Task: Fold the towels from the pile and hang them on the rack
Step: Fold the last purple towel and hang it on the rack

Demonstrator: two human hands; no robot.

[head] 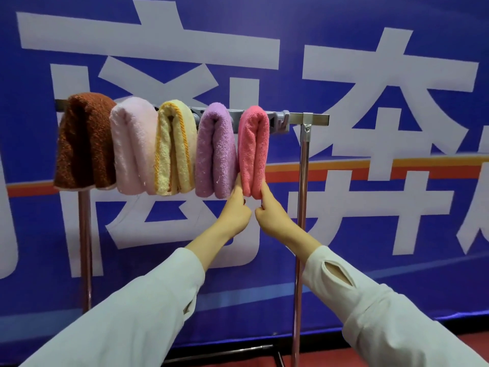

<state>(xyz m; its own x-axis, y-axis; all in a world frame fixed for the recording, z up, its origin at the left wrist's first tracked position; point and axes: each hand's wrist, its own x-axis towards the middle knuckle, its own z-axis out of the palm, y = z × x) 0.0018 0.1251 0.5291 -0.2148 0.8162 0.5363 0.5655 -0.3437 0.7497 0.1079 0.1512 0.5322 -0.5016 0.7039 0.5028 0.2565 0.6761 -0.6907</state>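
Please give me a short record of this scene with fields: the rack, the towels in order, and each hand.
rack: metal rack in front of a blue banner
towels, left to right: brown towel, pale pink towel, yellow towel, purple towel, coral towel
towel state: all folded, hung over the bar
left hand: touches the coral towel's lower left edge
right hand: touches its lower right edge
grip: unclear

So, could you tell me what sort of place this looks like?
Probably a staged demo or event area: a blue printed banner behind a freestanding metal rack on red flooring.
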